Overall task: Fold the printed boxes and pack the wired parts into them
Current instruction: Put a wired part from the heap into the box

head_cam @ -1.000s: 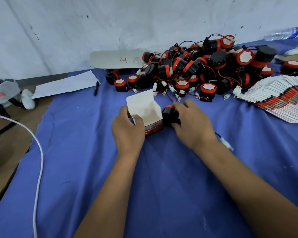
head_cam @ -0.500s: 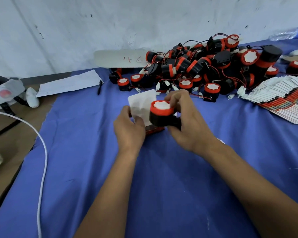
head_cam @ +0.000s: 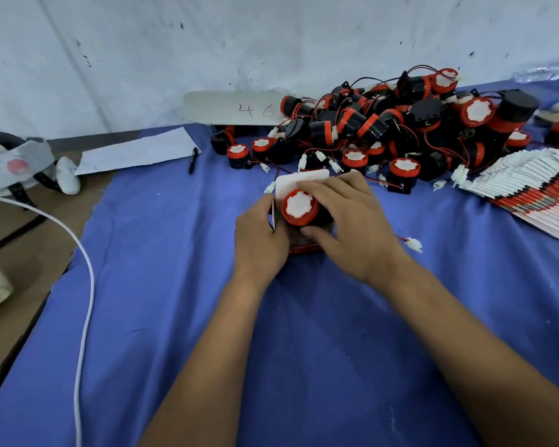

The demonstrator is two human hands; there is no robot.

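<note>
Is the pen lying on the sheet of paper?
No. The pen lies on the blue cloth, just right of the paper and off its edge.

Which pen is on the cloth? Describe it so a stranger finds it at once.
Start at the blue cloth and go to its far left corner, where a white paper sheet lies. The black pen lies just off that sheet's right end, left of the pile of parts. It is the only slim, all-black stick there, without wires.
</note>
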